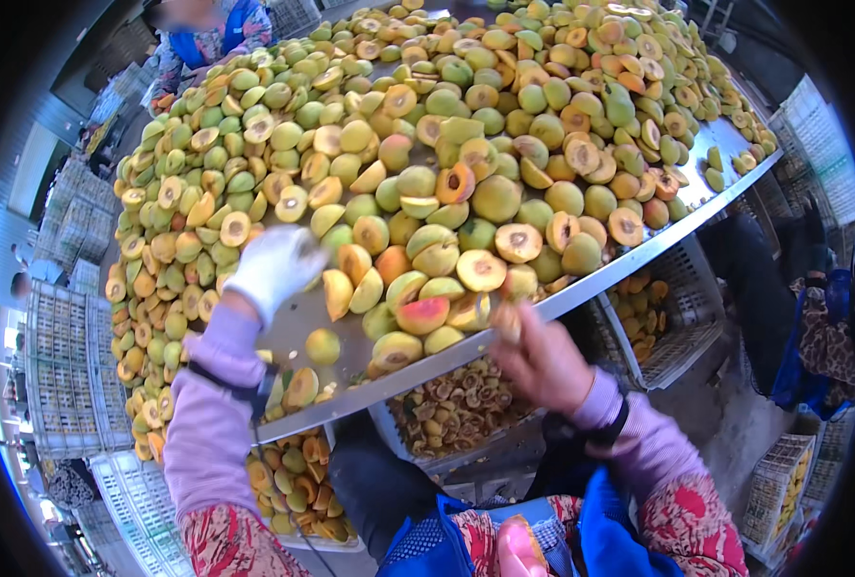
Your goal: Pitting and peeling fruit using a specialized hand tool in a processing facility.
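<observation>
My left hand (279,267), in a white glove, is over the left part of the peach pile. Its fingers are blurred, so whether it holds anything is unclear. My bare right hand (542,357) is at the table's front edge, closed around a small hand tool with a tan handle (506,322). What looks like a curved metal end (482,309) points left toward the fruit, its exact shape blurred. Just beyond it lie a cut peach half (481,270) and a red-blushed piece (423,315). Greenish-yellow peaches, whole and halved, cover much of the metal table (290,335).
Under the table's raised metal rim (398,379) sit a crate of peach halves (292,490), a crate of brownish scraps (463,407) and another fruit crate (679,317). One person (211,36) is across the table, another (816,324) at right. Stacked crates (67,368) stand left.
</observation>
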`<action>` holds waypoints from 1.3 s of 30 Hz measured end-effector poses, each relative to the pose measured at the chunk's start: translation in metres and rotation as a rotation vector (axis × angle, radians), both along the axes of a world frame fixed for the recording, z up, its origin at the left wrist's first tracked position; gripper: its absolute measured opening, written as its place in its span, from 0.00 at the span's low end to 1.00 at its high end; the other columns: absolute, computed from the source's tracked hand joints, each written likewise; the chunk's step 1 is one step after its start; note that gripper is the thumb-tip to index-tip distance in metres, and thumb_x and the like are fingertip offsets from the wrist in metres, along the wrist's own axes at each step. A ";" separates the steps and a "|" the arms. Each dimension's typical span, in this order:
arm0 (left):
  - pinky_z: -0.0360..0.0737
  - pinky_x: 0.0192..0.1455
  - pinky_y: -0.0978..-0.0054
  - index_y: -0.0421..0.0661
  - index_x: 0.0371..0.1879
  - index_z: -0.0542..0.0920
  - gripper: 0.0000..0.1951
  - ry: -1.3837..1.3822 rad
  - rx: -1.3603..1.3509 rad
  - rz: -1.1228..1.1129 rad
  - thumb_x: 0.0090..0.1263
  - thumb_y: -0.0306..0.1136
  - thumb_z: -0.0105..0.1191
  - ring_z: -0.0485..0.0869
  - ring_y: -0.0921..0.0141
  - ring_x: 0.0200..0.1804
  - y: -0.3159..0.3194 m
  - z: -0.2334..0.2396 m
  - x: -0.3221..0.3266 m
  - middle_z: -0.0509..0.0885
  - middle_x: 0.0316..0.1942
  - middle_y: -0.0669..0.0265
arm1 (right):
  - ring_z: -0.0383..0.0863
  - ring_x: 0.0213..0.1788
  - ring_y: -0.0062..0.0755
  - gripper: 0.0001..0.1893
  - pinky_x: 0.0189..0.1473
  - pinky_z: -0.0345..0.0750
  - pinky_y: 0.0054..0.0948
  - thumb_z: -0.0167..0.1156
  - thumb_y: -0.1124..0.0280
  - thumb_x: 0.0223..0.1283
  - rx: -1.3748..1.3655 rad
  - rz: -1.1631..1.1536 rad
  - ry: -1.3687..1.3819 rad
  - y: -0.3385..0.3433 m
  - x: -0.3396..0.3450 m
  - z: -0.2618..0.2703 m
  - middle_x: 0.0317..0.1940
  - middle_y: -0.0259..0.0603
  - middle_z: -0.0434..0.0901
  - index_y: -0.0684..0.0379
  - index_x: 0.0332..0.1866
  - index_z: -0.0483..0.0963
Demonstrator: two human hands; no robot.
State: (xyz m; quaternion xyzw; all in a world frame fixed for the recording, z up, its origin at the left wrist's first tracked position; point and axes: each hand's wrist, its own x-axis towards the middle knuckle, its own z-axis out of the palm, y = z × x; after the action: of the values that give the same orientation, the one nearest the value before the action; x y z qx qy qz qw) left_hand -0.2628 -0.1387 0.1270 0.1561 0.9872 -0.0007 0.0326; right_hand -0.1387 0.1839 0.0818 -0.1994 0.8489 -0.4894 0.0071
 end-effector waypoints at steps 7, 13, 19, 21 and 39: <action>0.71 0.54 0.63 0.46 0.51 0.74 0.25 0.323 0.080 -0.052 0.64 0.52 0.47 0.75 0.55 0.51 0.103 -0.031 -0.170 0.76 0.48 0.53 | 0.74 0.39 0.57 0.17 0.40 0.71 0.41 0.55 0.62 0.57 0.037 -0.094 0.205 0.029 -0.219 0.014 0.32 0.59 0.75 0.65 0.41 0.65; 0.68 0.59 0.64 0.49 0.59 0.68 0.29 0.272 0.066 -0.019 0.64 0.56 0.44 0.70 0.58 0.58 0.124 -0.047 -0.251 0.70 0.58 0.54 | 0.76 0.44 0.51 0.25 0.46 0.71 0.37 0.52 0.51 0.55 0.228 -0.265 -0.124 0.044 -0.338 -0.029 0.39 0.57 0.77 0.66 0.45 0.69; 0.69 0.58 0.69 0.53 0.58 0.71 0.35 -0.054 0.052 0.129 0.57 0.65 0.45 0.75 0.62 0.55 0.112 -0.035 -0.303 0.75 0.55 0.59 | 0.74 0.52 0.48 0.28 0.57 0.66 0.41 0.49 0.50 0.55 0.420 -0.163 -0.114 0.003 -0.371 -0.038 0.49 0.58 0.74 0.58 0.56 0.66; 0.69 0.58 0.69 0.54 0.58 0.71 0.32 -0.100 0.070 0.023 0.58 0.61 0.47 0.76 0.62 0.54 0.108 -0.043 -0.317 0.77 0.54 0.61 | 0.73 0.54 0.46 0.28 0.58 0.64 0.46 0.47 0.46 0.55 0.620 -0.159 0.026 -0.006 -0.370 -0.044 0.49 0.57 0.74 0.55 0.55 0.67; 0.73 0.51 0.63 0.55 0.48 0.77 0.23 -0.220 -0.207 0.113 0.53 0.49 0.53 0.78 0.58 0.47 -0.029 -0.019 -0.089 0.82 0.40 0.58 | 0.75 0.51 0.51 0.25 0.51 0.70 0.39 0.51 0.51 0.55 0.605 0.319 -0.049 -0.157 -0.240 0.009 0.46 0.53 0.76 0.59 0.52 0.68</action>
State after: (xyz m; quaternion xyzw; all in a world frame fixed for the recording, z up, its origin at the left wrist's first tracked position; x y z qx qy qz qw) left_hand -0.3515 -0.1681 0.1078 0.0952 0.9796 -0.0834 0.1563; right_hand -0.3792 0.0272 0.0904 -0.3069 0.9133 -0.2126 0.1628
